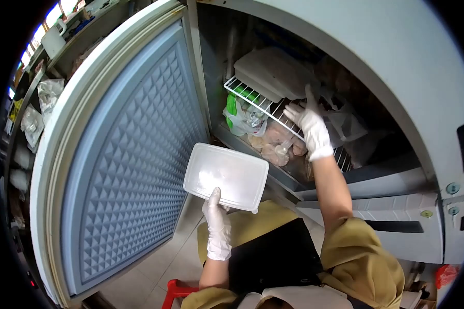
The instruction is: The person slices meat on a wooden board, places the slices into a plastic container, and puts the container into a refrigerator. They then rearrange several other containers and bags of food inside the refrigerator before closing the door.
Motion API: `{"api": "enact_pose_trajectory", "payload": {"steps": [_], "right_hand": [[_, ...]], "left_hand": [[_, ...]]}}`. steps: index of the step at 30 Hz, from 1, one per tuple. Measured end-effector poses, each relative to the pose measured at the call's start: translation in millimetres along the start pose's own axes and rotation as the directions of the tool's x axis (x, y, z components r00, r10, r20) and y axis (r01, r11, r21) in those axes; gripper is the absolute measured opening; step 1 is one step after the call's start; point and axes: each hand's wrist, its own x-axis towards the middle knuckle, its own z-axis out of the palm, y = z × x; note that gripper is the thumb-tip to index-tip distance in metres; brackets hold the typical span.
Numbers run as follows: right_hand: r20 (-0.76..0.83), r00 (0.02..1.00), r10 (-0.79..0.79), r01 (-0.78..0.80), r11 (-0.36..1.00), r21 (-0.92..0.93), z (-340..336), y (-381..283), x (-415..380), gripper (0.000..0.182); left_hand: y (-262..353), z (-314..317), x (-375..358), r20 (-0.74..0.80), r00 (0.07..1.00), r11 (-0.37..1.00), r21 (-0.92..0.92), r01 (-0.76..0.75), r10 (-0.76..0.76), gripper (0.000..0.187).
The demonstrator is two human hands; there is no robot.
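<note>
My left hand (217, 224), in a white glove, grips a lidded translucent plastic food container (227, 175) by its near edge, thumb on top of the lid. My right hand (312, 123), also gloved, reaches into an open freezer with its fingers spread. It is over a white wire shelf (252, 99), close to a stack of pale, bag-covered containers (273, 72). Translucent plastic bags (345, 123) lie just right of that hand. Under the shelf sit a green and white plastic bag (242, 116) and clear bags of pale pinkish food (278, 141).
The freezer door (134, 154), with its blue-grey patterned lining, stands wide open on the left. A closed lower door (376, 221) is at the right. A red stool (178, 291) stands on the tiled floor. Shelves holding plastic bags (33, 123) and a white jug (54, 38) line the far left.
</note>
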Motion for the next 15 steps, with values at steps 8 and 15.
{"api": "enact_pose_trajectory", "payload": {"steps": [8, 15], "right_hand": [[0.141, 0.983, -0.117, 0.095, 0.983, 0.156, -3.7, -12.3, 32.5, 0.037], [0.216, 0.84, -0.497, 0.46, 0.865, 0.202, -75.6, -1.2, -90.4, 0.03]], "left_hand": [[-22.9, -18.7, 17.1, 0.017, 1.0, 0.999, 0.043, 0.014, -0.015, 0.026], [-0.4, 12.1, 46.4, 0.185, 0.982, 0.998, 0.06, 0.022, -0.033, 0.022]]}}
